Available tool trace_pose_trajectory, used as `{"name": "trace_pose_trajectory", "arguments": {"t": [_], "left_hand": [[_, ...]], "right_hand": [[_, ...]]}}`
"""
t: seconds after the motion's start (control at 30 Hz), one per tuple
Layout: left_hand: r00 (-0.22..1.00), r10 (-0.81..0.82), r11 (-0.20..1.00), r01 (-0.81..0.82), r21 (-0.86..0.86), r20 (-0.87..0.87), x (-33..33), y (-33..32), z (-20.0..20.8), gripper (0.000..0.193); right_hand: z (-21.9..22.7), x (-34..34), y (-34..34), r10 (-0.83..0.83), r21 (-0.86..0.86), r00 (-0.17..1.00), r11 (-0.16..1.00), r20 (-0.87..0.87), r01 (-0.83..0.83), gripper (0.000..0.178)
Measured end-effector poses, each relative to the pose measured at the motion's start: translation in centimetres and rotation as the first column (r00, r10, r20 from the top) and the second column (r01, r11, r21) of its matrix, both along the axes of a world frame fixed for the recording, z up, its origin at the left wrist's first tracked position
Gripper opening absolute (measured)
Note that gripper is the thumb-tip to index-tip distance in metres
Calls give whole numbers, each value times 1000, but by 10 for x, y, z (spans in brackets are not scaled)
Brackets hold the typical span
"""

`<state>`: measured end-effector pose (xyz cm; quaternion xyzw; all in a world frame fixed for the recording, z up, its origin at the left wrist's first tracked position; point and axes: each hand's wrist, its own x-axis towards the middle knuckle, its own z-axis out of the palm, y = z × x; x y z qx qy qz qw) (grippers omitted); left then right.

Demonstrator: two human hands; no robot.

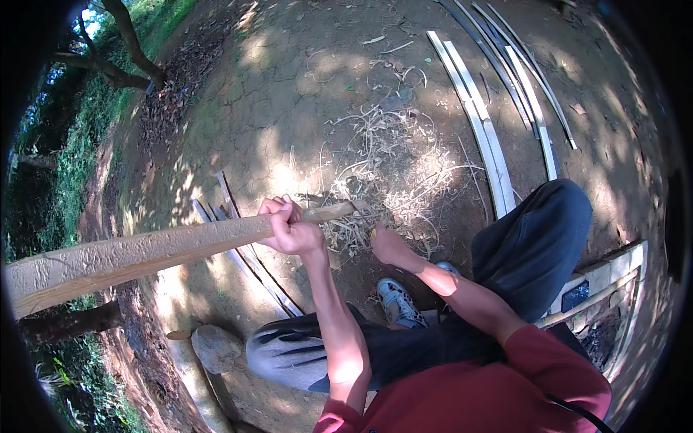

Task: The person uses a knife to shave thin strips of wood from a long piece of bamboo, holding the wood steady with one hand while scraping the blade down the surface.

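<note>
A long, pale brown strip of wood or bamboo [144,251] runs from the far left edge to the middle of the view. My left hand [289,227] is closed around it near its narrower end, which sticks out past the fist to the right. Just right of that end, my right hand [390,246] is curled closed. A bit of yellow shows at its fingers, but what it holds is hidden. Below and beyond both hands, a heap of thin curly shavings [382,144] lies on the ground.
Several long split strips [491,148] lie on the dirt at the upper right. More strips [263,278] lie under the held piece on the left. A log [195,375] and a flat stone [216,348] are by my left knee. A pale low frame [613,267] stands at the right.
</note>
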<state>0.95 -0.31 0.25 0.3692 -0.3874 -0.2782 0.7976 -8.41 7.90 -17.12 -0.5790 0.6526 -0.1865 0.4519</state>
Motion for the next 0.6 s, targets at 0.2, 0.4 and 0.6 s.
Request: {"name": "trace_pose_trajectory", "arguments": {"t": [0.2,0.4,0.6], "left_hand": [[998,7,1000,-7,3,55,12,-2,-5,20],[998,-34,999,36,-38,54,6,-7,-3,19],[996,-23,999,27,-41,88,0,-7,-7,16]], "right_hand": [[79,10,-18,-50,-88,965,993,258,75,31],[-30,3,-23,-27,-105,992,994,120,40,28],[18,9,-21,-17,-109,986,993,167,36,38]]}}
